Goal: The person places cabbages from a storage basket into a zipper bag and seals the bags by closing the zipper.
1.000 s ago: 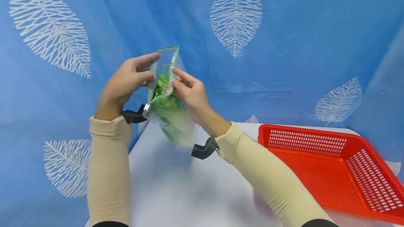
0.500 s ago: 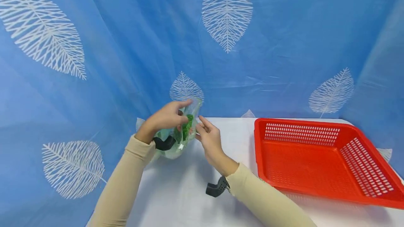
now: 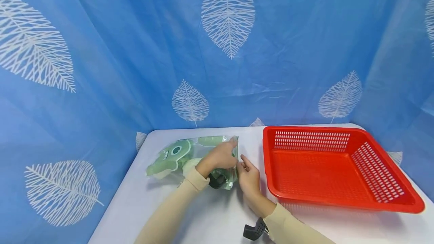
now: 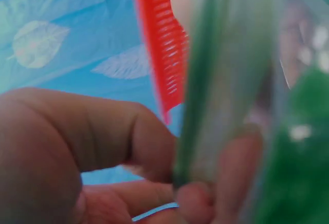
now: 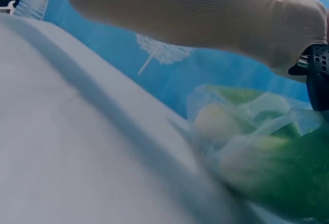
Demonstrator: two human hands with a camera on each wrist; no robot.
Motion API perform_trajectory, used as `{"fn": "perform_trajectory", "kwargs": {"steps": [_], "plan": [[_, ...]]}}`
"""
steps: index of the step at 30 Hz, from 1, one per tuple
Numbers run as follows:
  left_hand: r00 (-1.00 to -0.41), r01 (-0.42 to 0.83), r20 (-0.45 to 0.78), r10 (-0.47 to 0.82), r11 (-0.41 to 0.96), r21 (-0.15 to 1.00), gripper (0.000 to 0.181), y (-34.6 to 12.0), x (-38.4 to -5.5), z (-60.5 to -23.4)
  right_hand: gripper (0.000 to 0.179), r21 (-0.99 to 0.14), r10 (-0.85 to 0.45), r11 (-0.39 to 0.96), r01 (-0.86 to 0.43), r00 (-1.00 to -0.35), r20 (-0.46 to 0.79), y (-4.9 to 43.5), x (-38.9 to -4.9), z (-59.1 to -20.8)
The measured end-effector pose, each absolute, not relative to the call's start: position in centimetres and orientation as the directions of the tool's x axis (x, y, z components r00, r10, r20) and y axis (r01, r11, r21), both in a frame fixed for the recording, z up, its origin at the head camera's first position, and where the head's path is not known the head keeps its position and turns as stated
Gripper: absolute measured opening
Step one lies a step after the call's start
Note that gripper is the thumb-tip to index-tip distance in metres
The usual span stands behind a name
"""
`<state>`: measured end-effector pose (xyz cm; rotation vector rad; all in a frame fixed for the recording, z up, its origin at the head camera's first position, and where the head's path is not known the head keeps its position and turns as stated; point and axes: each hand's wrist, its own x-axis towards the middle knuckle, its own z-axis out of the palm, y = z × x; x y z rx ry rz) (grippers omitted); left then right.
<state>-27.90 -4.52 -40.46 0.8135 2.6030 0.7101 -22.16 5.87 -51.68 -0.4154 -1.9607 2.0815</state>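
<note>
A clear zip bag [image 3: 174,155] with green cartoon print lies on its side low over the white table, its mouth facing right. Leafy greens with pale, thick stems, looking like bok choy [image 5: 288,178], show through its plastic in the right wrist view. My left hand [image 3: 221,156] reaches across the bag and pinches the rim of its mouth; the left wrist view has the thumb and a finger meeting at that green-edged rim [image 4: 198,95]. My right hand [image 3: 249,178] is at the opposite side of the mouth, thumb and index fingertips at the rim.
To the right stands a red plastic basket [image 3: 271,187] with slotted walls, close beside my right hand. The white table [image 3: 217,217] runs back to a blue curtain [image 3: 288,48] with white leaf prints. Black wrist mounts [image 3: 254,231] sit on both wrists.
Both hands have lowered the bag from up in front of the curtain to the table and shifted right. The bag has tipped from hanging to lying sideways. The view has shifted too.
</note>
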Motion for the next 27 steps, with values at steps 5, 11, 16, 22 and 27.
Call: {"fn": "perform_trajectory", "kwargs": {"steps": [5, 11, 16, 22, 27], "plan": [[-0.77, 0.471, -0.162, 0.617, 0.721, 0.509, 0.079, -3.5, -27.9, -43.1, 0.049, -0.998, 0.336, -0.06, 0.008, -0.941, -0.028, 6.3, -21.6, -53.2], [-0.803, 0.449, -0.076, 0.591, 0.685, 0.574, 0.076, -4.7, -26.9, -43.3, 0.055, -0.995, 0.232, -0.096, -0.015, -0.973, -0.008, 6.7, -19.9, -53.6], [-0.797, 0.495, 0.122, 0.592, 0.524, 0.693, 0.061, -7.6, -24.3, -41.7, 0.062, -0.978, 0.127, -0.21, 0.007, -0.991, -0.034, 7.5, -17.6, -53.6], [-0.83, 0.477, 0.288, 0.477, 0.342, 0.81, 0.039, -12.3, -19.6, -43.3, 0.057, -0.991, 0.071, -0.131, -0.033, -0.997, 0.024, 8.2, -14.9, -53.9], [-0.899, 0.341, 0.231, 0.372, 0.262, 0.903, 0.04, -13.7, -16.1, -47.3, 0.053, -0.967, 0.033, -0.001, -0.255, -0.966, 0.255, 8.3, -14.2, -54.2]]}}
